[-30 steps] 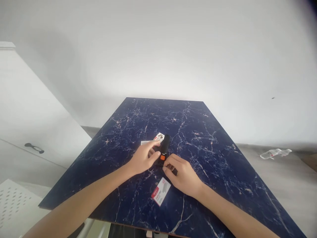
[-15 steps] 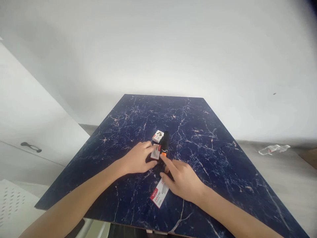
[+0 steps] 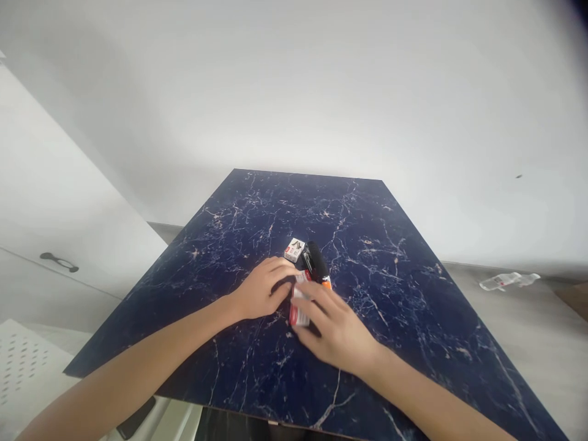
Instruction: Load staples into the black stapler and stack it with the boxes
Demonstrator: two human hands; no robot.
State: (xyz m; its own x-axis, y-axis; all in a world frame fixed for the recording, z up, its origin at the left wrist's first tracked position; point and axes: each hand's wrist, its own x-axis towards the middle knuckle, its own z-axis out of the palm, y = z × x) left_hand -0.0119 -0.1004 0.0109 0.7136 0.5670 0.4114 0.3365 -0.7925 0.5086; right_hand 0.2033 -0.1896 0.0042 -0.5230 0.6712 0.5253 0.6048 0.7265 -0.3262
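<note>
Close together at the middle of the table lie a black stapler (image 3: 318, 260) with an orange end and a small white staple box (image 3: 294, 250) with a stapler picture. My left hand (image 3: 264, 288) curls its fingers and thumb about a red-and-white box (image 3: 303, 277) beside the stapler, partly hidden by the fingers. My right hand (image 3: 340, 327), somewhat blurred, has its fingers and thumb closed on a second red-and-white box (image 3: 299, 311), just nearer to me. The right fingers cover part of the stapler's orange end.
The dark blue marble-patterned table (image 3: 220, 361) reaches back to a white wall. A white cabinet with a dark handle (image 3: 59, 262) stands at the left. On the floor at the right lies a clear plastic bottle (image 3: 508, 280).
My right hand has brought the nearer red-and-white box up towards the other one. The stapler has turned and shifted slightly right. My left hand stays near the same spot.
</note>
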